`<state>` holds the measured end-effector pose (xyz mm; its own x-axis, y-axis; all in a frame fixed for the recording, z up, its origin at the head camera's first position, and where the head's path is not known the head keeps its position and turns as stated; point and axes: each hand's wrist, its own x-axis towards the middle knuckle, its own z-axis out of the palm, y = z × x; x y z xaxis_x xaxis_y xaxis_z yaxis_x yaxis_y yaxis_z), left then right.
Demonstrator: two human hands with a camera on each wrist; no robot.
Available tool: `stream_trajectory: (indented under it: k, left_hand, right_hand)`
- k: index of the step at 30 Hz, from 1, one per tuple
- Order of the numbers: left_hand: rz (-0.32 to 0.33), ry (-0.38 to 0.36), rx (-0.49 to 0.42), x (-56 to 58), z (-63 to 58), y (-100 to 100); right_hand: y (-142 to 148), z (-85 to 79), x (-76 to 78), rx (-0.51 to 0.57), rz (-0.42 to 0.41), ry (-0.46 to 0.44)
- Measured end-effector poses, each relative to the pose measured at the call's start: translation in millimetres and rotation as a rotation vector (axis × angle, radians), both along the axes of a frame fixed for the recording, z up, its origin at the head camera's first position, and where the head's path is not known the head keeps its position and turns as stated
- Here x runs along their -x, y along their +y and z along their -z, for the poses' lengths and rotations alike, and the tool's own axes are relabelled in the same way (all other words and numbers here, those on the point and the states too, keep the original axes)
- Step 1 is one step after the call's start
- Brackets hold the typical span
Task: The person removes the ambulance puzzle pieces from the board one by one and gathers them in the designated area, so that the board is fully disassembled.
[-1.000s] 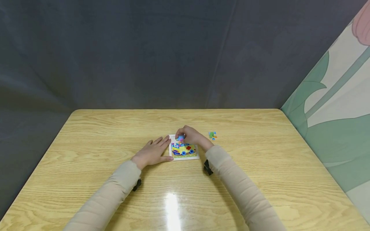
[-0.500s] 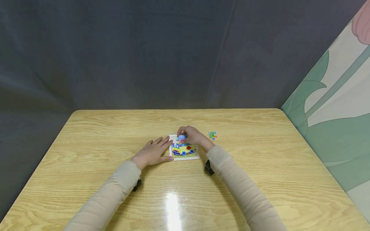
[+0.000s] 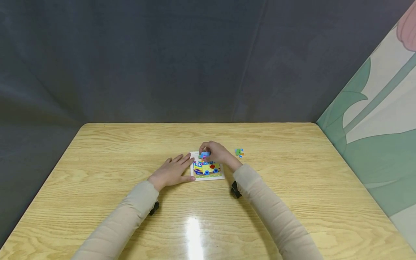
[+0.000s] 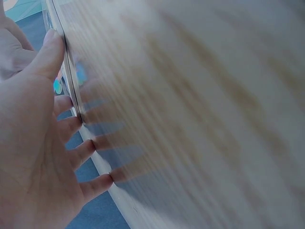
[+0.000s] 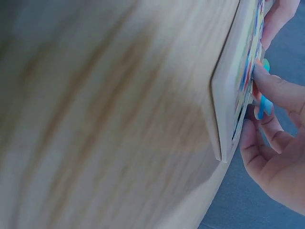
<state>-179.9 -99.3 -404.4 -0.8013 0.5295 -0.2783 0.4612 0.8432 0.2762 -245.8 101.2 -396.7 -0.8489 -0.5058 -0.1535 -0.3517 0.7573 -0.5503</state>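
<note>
A white-framed jigsaw puzzle board (image 3: 210, 178) lies on the table, showing a yellow ambulance with a red cross. Fingers spread, my left hand (image 3: 171, 172) rests beside the board, its fingertips and thumb touching the left edge; the left wrist view shows that hand (image 4: 35, 143) with its fingers straight. Over the upper part of the board, my right hand (image 3: 217, 153) pinches a mostly blue puzzle piece (image 3: 205, 155). In the right wrist view the same piece (image 5: 263, 106) sits between thumb and fingers, close to the board's surface. Its underside is hidden.
A few loose puzzle pieces (image 3: 239, 152), green, blue and orange, lie on the wooden table (image 3: 276, 144) right of the board. A dark curtain (image 3: 169, 65) hangs behind the table's far edge. A wall with a painted flower (image 3: 383, 151) borders the right side.
My right hand has shifted slightly to the right with the blue puzzle piece, which has turned a little. The left hand stays at the board's left edge.
</note>
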Motion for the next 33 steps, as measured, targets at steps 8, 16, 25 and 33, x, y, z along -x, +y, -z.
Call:
stream_trajectory:
  k: [8, 16, 25, 33]
  left_hand:
    - [0.006, -0.002, 0.004, -1.1, -0.8, 0.4]
    - [0.002, 0.005, -0.002, 1.4, 1.9, -0.4]
    - [0.005, 0.007, -0.007, 2.7, 3.7, -1.5]
    - [0.008, -0.002, -0.004, 1.6, 3.4, -1.9]
  right_hand:
    - [5.0, -6.1, -4.6, 0.064, 0.033, -0.053]
    - [15.3, -20.4, -6.1, 0.164, 0.122, -0.116]
    - [40.6, -36.3, -6.7, 0.267, 0.176, -0.104]
    - [75.4, -37.9, -4.6, 0.333, 0.234, -0.150]
